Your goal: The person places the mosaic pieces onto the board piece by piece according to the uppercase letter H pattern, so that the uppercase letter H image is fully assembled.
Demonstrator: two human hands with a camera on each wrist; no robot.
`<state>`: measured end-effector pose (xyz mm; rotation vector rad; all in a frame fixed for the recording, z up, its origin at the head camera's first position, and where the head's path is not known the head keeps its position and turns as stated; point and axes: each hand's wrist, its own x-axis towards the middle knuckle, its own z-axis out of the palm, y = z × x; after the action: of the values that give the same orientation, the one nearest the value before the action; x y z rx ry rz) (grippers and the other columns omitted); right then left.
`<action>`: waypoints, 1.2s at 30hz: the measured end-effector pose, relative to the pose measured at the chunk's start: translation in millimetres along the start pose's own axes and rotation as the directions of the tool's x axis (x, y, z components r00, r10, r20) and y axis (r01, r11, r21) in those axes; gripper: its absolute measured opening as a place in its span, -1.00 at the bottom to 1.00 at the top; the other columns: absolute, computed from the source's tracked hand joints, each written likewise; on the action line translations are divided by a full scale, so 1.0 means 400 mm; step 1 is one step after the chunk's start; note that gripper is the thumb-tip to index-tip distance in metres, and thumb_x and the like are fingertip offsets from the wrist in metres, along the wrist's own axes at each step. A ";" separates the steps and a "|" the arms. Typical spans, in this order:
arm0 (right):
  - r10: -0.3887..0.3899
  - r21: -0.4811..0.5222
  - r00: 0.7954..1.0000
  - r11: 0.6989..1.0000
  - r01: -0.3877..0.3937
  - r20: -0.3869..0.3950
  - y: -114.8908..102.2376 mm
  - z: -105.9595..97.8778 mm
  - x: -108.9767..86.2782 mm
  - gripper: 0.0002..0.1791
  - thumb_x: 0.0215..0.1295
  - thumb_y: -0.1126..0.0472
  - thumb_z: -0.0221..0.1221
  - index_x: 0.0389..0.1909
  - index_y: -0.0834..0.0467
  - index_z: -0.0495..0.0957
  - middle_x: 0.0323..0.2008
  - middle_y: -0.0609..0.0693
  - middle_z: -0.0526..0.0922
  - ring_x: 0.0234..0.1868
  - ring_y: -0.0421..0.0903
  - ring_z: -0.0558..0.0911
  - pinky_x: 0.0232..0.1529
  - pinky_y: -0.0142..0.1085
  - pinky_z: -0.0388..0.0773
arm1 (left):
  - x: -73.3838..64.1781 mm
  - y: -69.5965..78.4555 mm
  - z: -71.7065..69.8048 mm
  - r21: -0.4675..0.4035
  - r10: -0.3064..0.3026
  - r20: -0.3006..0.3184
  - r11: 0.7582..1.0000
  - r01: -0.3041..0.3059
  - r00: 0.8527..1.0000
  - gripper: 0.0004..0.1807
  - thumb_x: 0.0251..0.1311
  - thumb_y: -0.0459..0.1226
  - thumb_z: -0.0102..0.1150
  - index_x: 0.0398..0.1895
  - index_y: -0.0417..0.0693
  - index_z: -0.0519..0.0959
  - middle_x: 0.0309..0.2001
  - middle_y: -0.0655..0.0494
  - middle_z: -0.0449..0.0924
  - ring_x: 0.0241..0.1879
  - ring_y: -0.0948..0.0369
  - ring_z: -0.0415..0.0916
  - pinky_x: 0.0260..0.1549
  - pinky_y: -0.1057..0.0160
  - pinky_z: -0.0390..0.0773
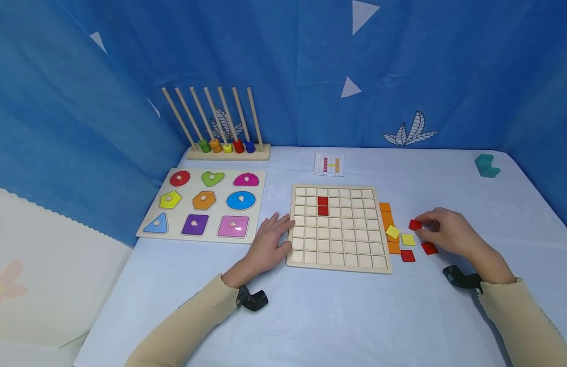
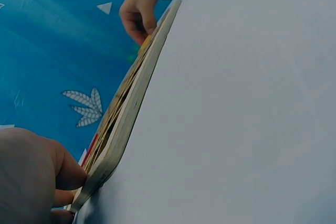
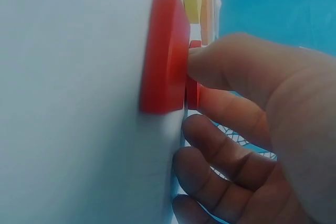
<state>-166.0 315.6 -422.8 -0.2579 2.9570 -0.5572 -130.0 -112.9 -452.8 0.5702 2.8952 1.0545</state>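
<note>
Red tile pinched between thumb and finger, the right hand was right of the grid board, whose left edge the left hand touched with fingers relaxed, apparently to steady it, while loose tiles lay by its right edge, likely for easy reach.

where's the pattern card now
In the head view, the pattern card lies just beyond the far edge of the grid board, right of the peg stand.

High head view faces down; wrist views low, close; all share right hand.
</note>
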 end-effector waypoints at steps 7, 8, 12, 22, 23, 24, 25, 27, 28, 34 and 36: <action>0.011 0.007 1.000 1.000 -0.011 -0.006 -0.002 -0.002 0.002 -0.49 0.06 0.23 0.45 0.00 0.42 0.62 -0.19 0.31 0.63 -0.26 0.05 0.50 -0.37 -0.33 0.56 | 0.001 -0.001 -0.002 0.009 0.005 0.003 1.000 -0.005 1.000 -0.43 0.24 -0.30 0.02 0.36 -0.23 0.49 0.49 -0.18 0.35 0.58 -0.19 0.08 0.55 -0.27 0.02; 0.012 0.008 1.000 1.000 -0.012 -0.009 -0.003 -0.002 0.002 -0.49 0.06 0.23 0.45 0.00 0.41 0.63 -0.18 0.31 0.63 -0.26 0.06 0.50 -0.37 -0.34 0.57 | 0.002 -0.001 -0.002 0.008 0.004 0.003 1.000 -0.004 1.000 -0.43 0.25 -0.30 0.02 0.36 -0.23 0.49 0.49 -0.18 0.35 0.59 -0.19 0.07 0.55 -0.26 0.01; 0.012 0.021 1.000 1.000 -0.012 -0.008 -0.005 -0.002 0.004 -0.51 0.07 0.23 0.44 -0.01 0.41 0.62 -0.19 0.31 0.65 -0.27 0.04 0.52 -0.40 -0.37 0.55 | 0.002 -0.002 -0.004 0.009 0.000 0.007 1.000 0.000 1.000 -0.42 0.24 -0.30 0.02 0.37 -0.22 0.48 0.50 -0.17 0.34 0.59 -0.19 0.07 0.56 -0.26 0.01; -0.066 0.031 0.998 0.997 0.067 -0.015 -0.047 -0.016 0.032 -0.55 0.08 0.20 0.44 -0.03 0.37 0.66 -0.23 0.22 0.72 -0.28 -0.01 0.58 -0.39 -0.44 0.53 | 0.004 -0.005 -0.006 0.010 -0.004 0.002 1.000 0.004 1.000 -0.42 0.24 -0.30 0.01 0.36 -0.23 0.49 0.49 -0.18 0.35 0.59 -0.19 0.07 0.56 -0.26 0.01; -0.074 0.028 0.997 0.997 0.074 -0.018 -0.056 -0.018 0.036 -0.56 0.09 0.21 0.43 -0.03 0.36 0.66 -0.24 0.21 0.72 -0.28 -0.02 0.59 -0.39 -0.44 0.53 | 0.003 -0.005 -0.006 0.008 -0.003 0.001 1.000 0.003 1.000 -0.42 0.23 -0.30 0.01 0.36 -0.23 0.49 0.49 -0.18 0.35 0.59 -0.20 0.07 0.56 -0.26 0.01; -0.079 0.030 0.997 0.996 0.079 -0.016 -0.064 -0.020 0.040 -0.56 0.09 0.21 0.43 -0.03 0.36 0.66 -0.24 0.21 0.72 -0.28 -0.02 0.59 -0.39 -0.42 0.54 | 0.003 -0.005 -0.005 0.008 -0.003 0.003 1.000 0.003 1.000 -0.42 0.23 -0.30 0.01 0.36 -0.23 0.49 0.49 -0.18 0.35 0.59 -0.19 0.07 0.56 -0.26 0.01; -0.085 0.033 0.996 0.996 0.086 -0.015 -0.072 -0.022 0.044 -0.56 0.10 0.21 0.43 -0.02 0.36 0.66 -0.24 0.20 0.73 -0.28 -0.02 0.59 -0.38 -0.40 0.55 | 0.003 -0.005 -0.005 0.007 -0.002 0.005 1.000 0.002 1.000 -0.42 0.23 -0.30 0.01 0.36 -0.23 0.49 0.49 -0.18 0.35 0.59 -0.19 0.07 0.56 -0.27 0.01; -0.098 0.033 0.995 0.995 0.098 -0.009 -0.090 -0.026 0.052 -0.57 0.12 0.21 0.41 -0.01 0.34 0.67 -0.23 0.19 0.73 -0.27 -0.02 0.58 -0.37 -0.38 0.55 | 0.002 -0.005 -0.003 0.010 0.001 0.007 1.000 -0.001 1.000 -0.42 0.23 -0.30 0.01 0.36 -0.23 0.49 0.49 -0.18 0.35 0.58 -0.20 0.08 0.55 -0.27 0.01; -0.106 0.037 0.994 0.994 0.107 -0.006 -0.099 -0.027 0.057 -0.58 0.14 0.21 0.40 0.00 0.34 0.67 -0.24 0.18 0.73 -0.27 -0.02 0.57 -0.38 -0.38 0.55 | 0.002 -0.006 -0.002 0.010 0.004 0.006 1.000 -0.004 1.000 -0.42 0.23 -0.30 0.01 0.36 -0.23 0.49 0.49 -0.18 0.35 0.58 -0.20 0.08 0.55 -0.28 0.02; -0.212 0.062 0.977 0.975 0.212 0.009 -0.155 -0.023 0.088 -0.62 0.19 0.21 0.39 0.00 0.31 0.69 -0.32 0.06 0.72 -0.32 -0.08 0.53 -0.46 -0.41 0.50 | 0.001 -0.007 0.003 0.024 0.000 0.012 1.000 0.000 1.000 -0.42 0.24 -0.29 0.01 0.37 -0.21 0.49 0.49 -0.15 0.35 0.58 -0.18 0.08 0.55 -0.27 0.02; -0.243 0.077 0.970 0.967 0.241 0.025 -0.175 -0.020 0.100 -0.64 0.20 0.22 0.39 -0.01 0.30 0.69 -0.36 0.02 0.70 -0.35 -0.11 0.52 -0.46 -0.41 0.50 | 0.002 -0.007 0.004 0.025 -0.004 0.015 1.000 0.004 1.000 -0.42 0.25 -0.29 0.01 0.37 -0.20 0.48 0.50 -0.14 0.35 0.59 -0.18 0.08 0.56 -0.26 0.01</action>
<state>-196.4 246.5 -392.8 -0.6208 2.8831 -0.6809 -131.3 -113.7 -455.8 0.5706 2.8994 1.0106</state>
